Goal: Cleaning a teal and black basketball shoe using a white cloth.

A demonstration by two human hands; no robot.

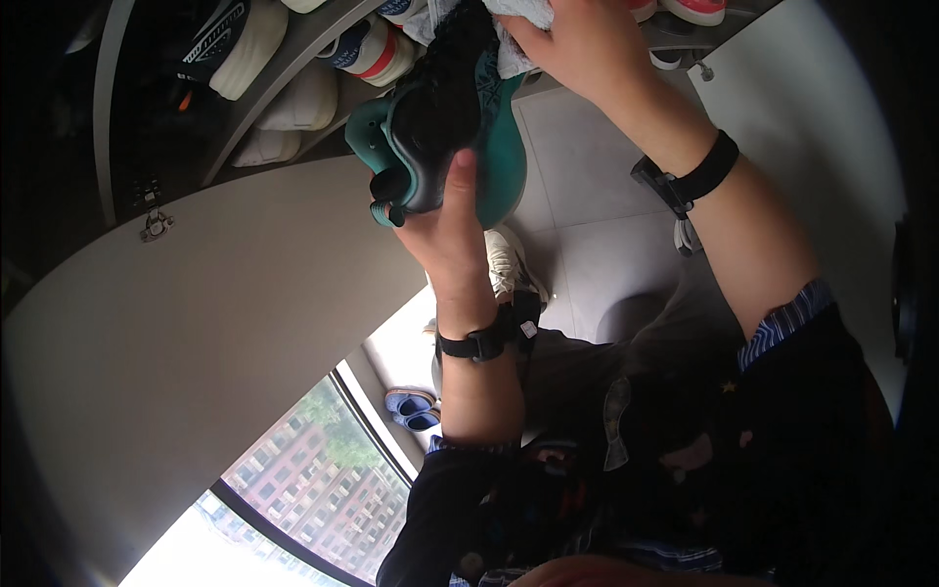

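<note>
A black and teal sneaker [440, 110] is held up in front of the shoe shelves, one teal side of its sole showing. My left hand [455, 235] grips its lower end, thumb pressed on the black upper. Against its far end lies a white towel-like cloth [519, 55], pinched in my right hand [579, 44]. Part of the cloth shows on the other side of the sneaker too. The fingertips of my right hand are partly hidden, and the top edge of the view cuts the sneaker off.
Several shoes, among them a New Balance sneaker [374, 55], stand on the cabinet shelves [257, 110]. Open cabinet doors flank me, left [220, 293] and right [799, 110]. Blue clogs [411, 409] rest by the window [323, 455]. Grey tiles [594, 169] cover the floor.
</note>
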